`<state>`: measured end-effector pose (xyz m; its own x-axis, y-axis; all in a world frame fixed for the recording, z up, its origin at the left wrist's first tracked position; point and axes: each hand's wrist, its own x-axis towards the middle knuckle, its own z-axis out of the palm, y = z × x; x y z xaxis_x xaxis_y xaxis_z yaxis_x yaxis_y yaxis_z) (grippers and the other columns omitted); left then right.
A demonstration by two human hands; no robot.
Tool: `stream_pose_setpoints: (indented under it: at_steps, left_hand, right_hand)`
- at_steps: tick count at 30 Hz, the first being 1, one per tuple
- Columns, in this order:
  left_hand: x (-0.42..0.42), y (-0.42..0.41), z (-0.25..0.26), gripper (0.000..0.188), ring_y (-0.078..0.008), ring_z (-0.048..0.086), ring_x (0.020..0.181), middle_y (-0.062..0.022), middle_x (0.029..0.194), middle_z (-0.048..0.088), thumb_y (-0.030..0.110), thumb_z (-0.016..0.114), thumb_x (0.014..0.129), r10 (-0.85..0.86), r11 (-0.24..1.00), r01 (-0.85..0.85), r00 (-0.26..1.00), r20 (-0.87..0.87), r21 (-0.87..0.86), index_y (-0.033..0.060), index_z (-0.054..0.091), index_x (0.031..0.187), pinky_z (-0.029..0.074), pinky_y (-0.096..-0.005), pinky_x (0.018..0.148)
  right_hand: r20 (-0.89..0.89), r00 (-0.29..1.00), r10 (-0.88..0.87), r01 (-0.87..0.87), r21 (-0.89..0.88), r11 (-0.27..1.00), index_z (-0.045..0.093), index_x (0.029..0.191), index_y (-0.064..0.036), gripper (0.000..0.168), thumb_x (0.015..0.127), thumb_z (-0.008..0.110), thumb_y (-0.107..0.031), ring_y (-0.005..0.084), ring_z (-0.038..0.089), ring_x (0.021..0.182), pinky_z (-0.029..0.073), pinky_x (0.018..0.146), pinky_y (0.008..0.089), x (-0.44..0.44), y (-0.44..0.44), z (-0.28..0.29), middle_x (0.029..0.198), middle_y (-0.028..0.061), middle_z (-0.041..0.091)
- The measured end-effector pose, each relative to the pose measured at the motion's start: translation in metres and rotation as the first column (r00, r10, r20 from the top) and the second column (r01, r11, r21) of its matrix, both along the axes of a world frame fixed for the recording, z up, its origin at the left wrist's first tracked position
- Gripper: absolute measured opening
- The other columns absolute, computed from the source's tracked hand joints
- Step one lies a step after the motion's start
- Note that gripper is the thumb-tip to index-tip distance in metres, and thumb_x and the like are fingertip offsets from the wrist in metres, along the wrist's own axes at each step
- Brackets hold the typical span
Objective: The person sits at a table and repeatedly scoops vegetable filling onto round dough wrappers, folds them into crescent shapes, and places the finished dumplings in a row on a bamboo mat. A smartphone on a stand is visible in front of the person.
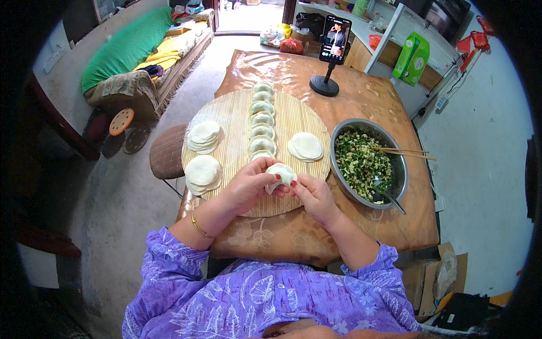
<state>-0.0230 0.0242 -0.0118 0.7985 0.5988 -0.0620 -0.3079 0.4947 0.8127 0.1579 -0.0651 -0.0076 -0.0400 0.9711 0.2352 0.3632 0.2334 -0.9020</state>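
Note:
Between my two hands is a dumpling [283, 173] of pale dough, folded over. My left hand [250, 182] cradles it from the left, thumb on its front. On the other side, my right hand [314, 195] pinches its right edge between thumb and fingers. Below them lies a round slatted mat [237, 169]. A row of finished dumplings [261, 120] runs up its middle, the nearest partly behind my left hand. Stacks of round dough wrappers rest on the mat: two at the left [203, 170], [204, 134] and one at the right [305, 146].
A metal bowl [404, 169] of chopped green filling [360, 161] stands right of the mat, with chopsticks [406, 151] and a spoon [394, 201] in it. Behind, a phone [335, 40] sits on a stand [324, 86]. A brown cloth [271, 237] covers the table; a padded seat [166, 151] is at left.

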Motion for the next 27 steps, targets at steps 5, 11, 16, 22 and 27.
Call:
stream_pose_setpoints:
  at_steps: [5, 11, 16, 22, 27]
  left_hand:
    - [-0.001, -0.005, 0.004, 0.04, -0.0179, 0.06, 0.092, -0.0101, 0.107, 0.057, 0.003, 0.059, 0.086, -0.016, 0.966, 0.047, 0.992, -0.123, 0.256, 0.002, 0.043, 0.123, 0.05, -0.0311, 0.08]
    - [0.0, -0.012, 0.006, 0.042, -0.0179, 0.058, 0.091, -0.0108, 0.103, 0.058, 0.003, 0.062, 0.08, 0.331, 0.587, 0.059, 0.893, -0.306, 0.807, 0.0003, 0.046, 0.119, 0.048, -0.0301, 0.079]
    - [0.001, -0.018, 0.006, 0.034, -0.0281, 0.063, 0.09, -0.0196, 0.094, 0.063, 0.003, 0.059, 0.08, 0.399, 0.589, -0.016, 0.875, -0.274, 0.808, -0.0015, 0.05, 0.113, 0.049, -0.036, 0.078]
    - [0.004, -0.027, 0.003, 0.039, -0.0162, 0.059, 0.093, -0.0109, 0.1, 0.061, -0.003, 0.059, 0.081, 0.51, 0.512, -0.008, 0.807, -0.296, 0.859, -0.0006, 0.048, 0.118, 0.049, -0.0301, 0.08]
    - [0.001, -0.037, 0.006, 0.033, -0.0169, 0.059, 0.092, -0.0103, 0.098, 0.06, -0.002, 0.054, 0.084, 0.513, 0.552, -0.05, 0.807, -0.292, 0.832, 0.0, 0.05, 0.117, 0.05, -0.03, 0.08]
  right_hand:
    - [-0.019, 1.0, -0.022, 0.023, 0.058, 0.998, 0.058, 0.082, 0.002, 0.021, 0.092, 0.052, -0.015, 0.022, 0.057, 0.062, 0.045, 0.058, 0.0329, -0.003, 0.0, 0.002, 0.071, 0.0143, 0.059]
    - [0.17, 0.985, -0.006, -0.011, 0.099, 0.995, 0.058, 0.083, 0.001, 0.016, 0.091, 0.053, -0.013, 0.0245, 0.056, 0.062, 0.046, 0.06, 0.0333, -0.003, -0.005, 0.007, 0.067, 0.0138, 0.055]
    - [0.171, 0.973, -0.152, 0.112, 0.221, 0.969, 0.056, 0.103, 0.002, 0.019, 0.086, 0.057, -0.008, 0.0293, 0.056, 0.077, 0.048, 0.07, 0.0354, -0.01, -0.007, 0.009, 0.087, 0.0181, 0.055]
    - [0.272, 0.959, -0.076, -0.062, 0.467, 0.882, 0.048, 0.125, 0.005, 0.045, 0.081, 0.056, -0.001, 0.0356, 0.052, 0.111, 0.044, 0.095, 0.0381, -0.016, -0.009, 0.01, 0.123, 0.0233, 0.05]
    - [0.281, 0.96, -0.021, -0.115, 0.46, 0.88, 0.046, 0.127, 0.009, 0.048, 0.08, 0.055, 0.002, 0.0387, 0.049, 0.116, 0.04, 0.101, 0.0408, -0.026, -0.018, 0.011, 0.124, 0.0263, 0.049]
